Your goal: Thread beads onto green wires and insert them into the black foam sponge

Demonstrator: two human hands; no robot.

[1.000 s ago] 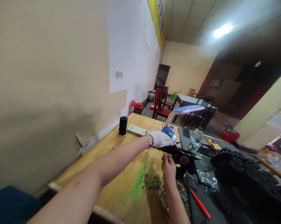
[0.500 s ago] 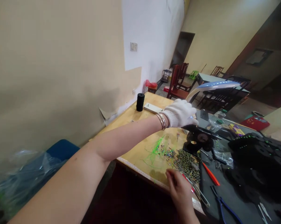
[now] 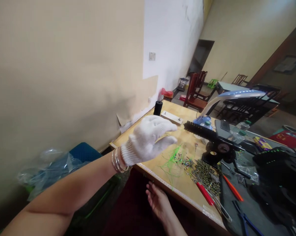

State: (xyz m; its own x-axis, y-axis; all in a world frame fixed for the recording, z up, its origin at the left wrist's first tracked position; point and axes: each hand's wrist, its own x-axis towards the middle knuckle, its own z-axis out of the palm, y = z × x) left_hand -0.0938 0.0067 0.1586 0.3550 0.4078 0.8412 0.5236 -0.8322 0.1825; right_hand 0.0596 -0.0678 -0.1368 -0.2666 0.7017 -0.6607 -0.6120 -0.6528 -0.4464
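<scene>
My left hand [image 3: 151,137], in a white knitted glove with bracelets at the wrist, hovers over the left part of the wooden table [image 3: 155,167]. Its thumb and fingers are apart with nothing between them. Below the table's front edge, my bare right hand [image 3: 158,200] has its palm up, fingers loosely spread and holding nothing. To the right of the glove, a black ridged roller [image 3: 199,129] sticks out from a black machine [image 3: 222,147]. Green strands [image 3: 172,162] and a heap of small dark and yellowish pieces [image 3: 207,173] lie in front of it.
A black cylinder [image 3: 158,108] and a white bar [image 3: 172,118] are at the back. Red-handled tweezers [image 3: 205,193], an orange tool [image 3: 233,187] and blue pliers [image 3: 246,218] lie at the right front. A lamp [image 3: 239,94] arches behind the machine. Large black parts occupy the right.
My left hand has moved left and nearer, away from the machine, and its fingers now show apart. My right hand has shifted left, below the table edge, and turned palm up. The view has shifted slightly.
</scene>
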